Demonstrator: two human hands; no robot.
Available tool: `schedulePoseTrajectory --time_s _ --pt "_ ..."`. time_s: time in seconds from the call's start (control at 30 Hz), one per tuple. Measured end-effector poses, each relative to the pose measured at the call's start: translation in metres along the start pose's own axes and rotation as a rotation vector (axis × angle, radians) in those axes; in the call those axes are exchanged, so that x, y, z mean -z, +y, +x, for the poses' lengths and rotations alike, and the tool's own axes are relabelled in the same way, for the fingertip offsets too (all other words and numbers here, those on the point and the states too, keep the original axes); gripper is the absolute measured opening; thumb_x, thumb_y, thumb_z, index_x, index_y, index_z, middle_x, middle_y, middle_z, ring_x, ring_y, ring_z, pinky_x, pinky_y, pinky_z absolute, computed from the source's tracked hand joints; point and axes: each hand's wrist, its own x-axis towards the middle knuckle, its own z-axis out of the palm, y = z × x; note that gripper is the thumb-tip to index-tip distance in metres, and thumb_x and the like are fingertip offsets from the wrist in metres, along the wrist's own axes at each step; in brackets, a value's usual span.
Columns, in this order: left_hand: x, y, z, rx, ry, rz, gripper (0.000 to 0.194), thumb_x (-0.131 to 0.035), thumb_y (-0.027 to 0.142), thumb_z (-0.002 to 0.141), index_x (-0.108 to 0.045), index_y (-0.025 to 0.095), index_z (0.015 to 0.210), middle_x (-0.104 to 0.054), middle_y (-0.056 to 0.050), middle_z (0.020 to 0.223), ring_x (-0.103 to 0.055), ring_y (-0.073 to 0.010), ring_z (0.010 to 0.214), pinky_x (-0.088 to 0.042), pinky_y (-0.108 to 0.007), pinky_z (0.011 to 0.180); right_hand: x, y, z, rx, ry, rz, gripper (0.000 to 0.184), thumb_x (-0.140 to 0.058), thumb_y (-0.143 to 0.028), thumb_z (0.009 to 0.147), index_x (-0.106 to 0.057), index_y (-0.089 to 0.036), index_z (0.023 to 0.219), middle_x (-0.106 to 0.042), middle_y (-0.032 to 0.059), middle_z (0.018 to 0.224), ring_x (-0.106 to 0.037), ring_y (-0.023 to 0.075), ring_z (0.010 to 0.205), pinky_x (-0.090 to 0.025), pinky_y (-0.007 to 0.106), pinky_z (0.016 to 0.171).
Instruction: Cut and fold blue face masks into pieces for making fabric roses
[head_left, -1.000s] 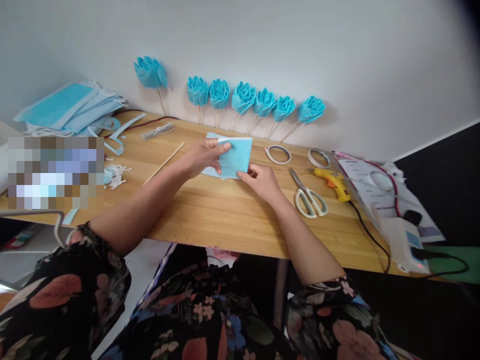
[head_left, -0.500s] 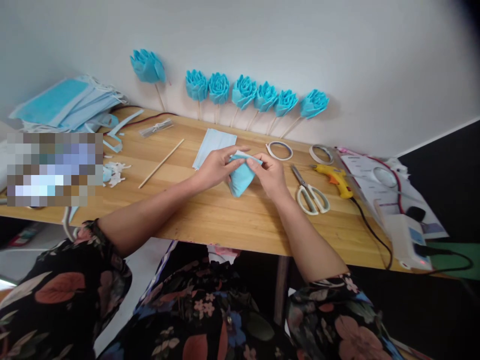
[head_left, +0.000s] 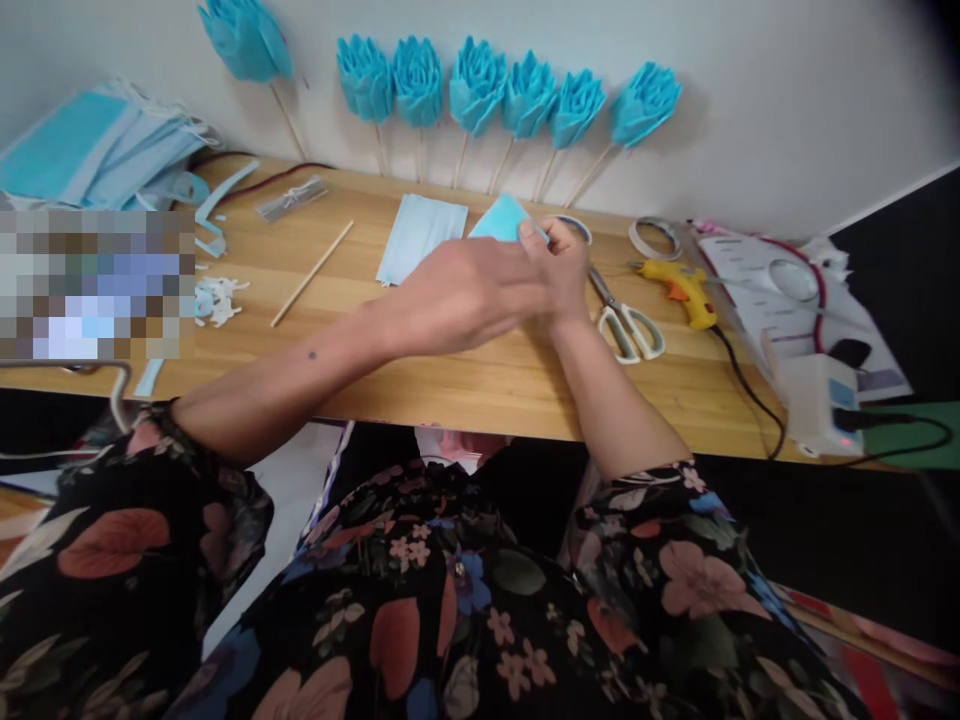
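A folded piece of blue face-mask fabric [head_left: 501, 217] is pinched under the thumb of my right hand [head_left: 566, 265], its pointed end sticking up to the left. My left hand [head_left: 476, 295] crosses in front, fingers stretched toward my right palm; they are blurred and their tips merge with the right hand, so I cannot tell whether they grip anything. Just behind my left hand lies a flat pleated blue mask piece [head_left: 421, 235]. White-handled scissors [head_left: 628, 328] rest close to my right wrist, and a roll of tape [head_left: 574, 228] is partly hidden behind the right hand.
Several blue fabric flowers [head_left: 418, 85] on sticks lean along the wall. A wooden stick [head_left: 311, 275], a stack of masks [head_left: 97, 150] and white scraps [head_left: 219, 298] lie left. A yellow glue gun [head_left: 679, 288], another tape roll [head_left: 655, 238] and a power strip [head_left: 817, 400] are right.
The view has tilted down. Both hands held the blue piece between them; now my left hand has swung across toward the right palm, while the right keeps the piece, its point now upward.
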Motion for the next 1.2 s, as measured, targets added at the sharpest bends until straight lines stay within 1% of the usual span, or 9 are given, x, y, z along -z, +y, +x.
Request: schedulePoseTrajectory --time_s 0.13,0.27,0.47,0.57,0.63,0.77,0.93,1.07,1.2 --pt "-0.008 0.067 -0.017 -0.196 -0.274 -0.054 0.026 -0.045 0.017 0.098 -0.068 0.021 0.087 -0.064 -0.003 0.073 -0.065 -0.0184 0.076 -0.053 -0.034 0.075 0.001 0.003 0.005 0.06 0.11 0.123 0.042 -0.061 -0.065 0.086 -0.06 -0.022 0.085 -0.046 -0.004 0.066 -0.052 0.0109 0.06 -0.046 0.025 0.055" --pt "-0.049 0.101 -0.062 -0.344 -0.463 -0.25 0.021 -0.053 0.015 0.095 -0.07 0.025 0.102 -0.068 -0.004 0.074 -0.063 -0.0189 0.069 -0.048 -0.031 0.06 0.008 0.004 0.012 0.045 0.048 0.191 0.048 -0.058 -0.071 0.086 -0.061 -0.023 0.094 -0.057 0.0013 0.079 -0.064 0.0185 0.084 -0.053 0.03 0.065" --pt "-0.149 0.053 -0.141 0.161 -0.716 -0.635 0.026 -0.053 0.028 0.098 -0.068 0.026 0.119 -0.076 -0.005 0.108 -0.071 -0.018 0.092 -0.05 -0.025 0.078 0.02 -0.014 0.005 -0.003 -0.123 0.337 0.046 -0.065 -0.069 0.081 -0.062 -0.024 0.087 -0.06 -0.0003 0.082 -0.063 0.017 0.085 -0.054 0.032 0.072" --pt "-0.2 0.028 -0.182 0.548 -0.733 -0.43 0.035 -0.051 0.025 0.096 -0.066 0.018 0.126 -0.069 -0.012 0.128 -0.064 -0.027 0.119 -0.046 -0.034 0.099 0.018 -0.019 0.001 -0.063 -0.216 0.307 0.04 -0.075 -0.06 0.076 -0.063 -0.023 0.082 -0.057 -0.0033 0.072 -0.056 0.0116 0.068 -0.05 0.027 0.065" --pt "-0.227 0.02 -0.205 0.679 -0.842 -0.339 0.048 -0.056 0.035 0.094 -0.058 0.018 0.138 -0.064 -0.016 0.136 -0.06 -0.0334 0.125 -0.045 -0.041 0.101 0.014 -0.018 0.0 -0.096 -0.232 0.204 0.038 -0.079 -0.056 0.073 -0.064 -0.022 0.079 -0.055 -0.0042 0.068 -0.052 0.0103 0.062 -0.046 0.025 0.06" --pt "-0.256 0.017 -0.224 0.627 -0.922 -0.384 0.039 -0.062 0.036 0.087 -0.069 0.023 0.122 -0.074 -0.011 0.107 -0.068 -0.0321 0.099 -0.05 -0.038 0.082 0.007 -0.01 0.0 -0.109 -0.21 0.094 0.039 -0.077 -0.057 0.074 -0.064 -0.021 0.079 -0.056 -0.0037 0.069 -0.051 0.0103 0.064 -0.043 0.024 0.058" --pt "-0.273 0.015 -0.213 0.56 -0.871 -0.425 0.019 -0.057 0.032 0.085 -0.071 0.023 0.094 -0.069 -0.004 0.082 -0.066 -0.0267 0.084 -0.046 -0.033 0.073 0.011 -0.009 0.002 -0.151 -0.187 0.135 0.045 -0.076 -0.064 0.071 -0.061 -0.022 0.08 -0.056 -0.0025 0.072 -0.056 0.0129 0.069 -0.046 0.026 0.061" --pt "-0.283 0.015 -0.21 0.524 -0.797 -0.484 0.028 -0.044 0.037 0.093 -0.068 0.024 0.093 -0.069 -0.005 0.087 -0.065 -0.025 0.084 -0.046 -0.032 0.074 0.019 -0.015 0.004 -0.127 -0.12 0.202 0.051 -0.067 -0.074 0.074 -0.059 -0.025 0.083 -0.059 -0.0007 0.075 -0.06 0.0167 0.076 -0.049 0.029 0.064" --pt "-0.283 0.014 -0.215 0.5 -0.749 -0.527 0.023 -0.055 0.031 0.084 -0.069 0.024 0.101 -0.072 -0.006 0.097 -0.067 -0.0266 0.092 -0.047 -0.034 0.081 0.017 -0.014 0.002 -0.172 -0.235 0.19 0.048 -0.076 -0.067 0.069 -0.061 -0.023 0.08 -0.057 -0.0025 0.069 -0.054 0.0129 0.064 -0.045 0.026 0.057"
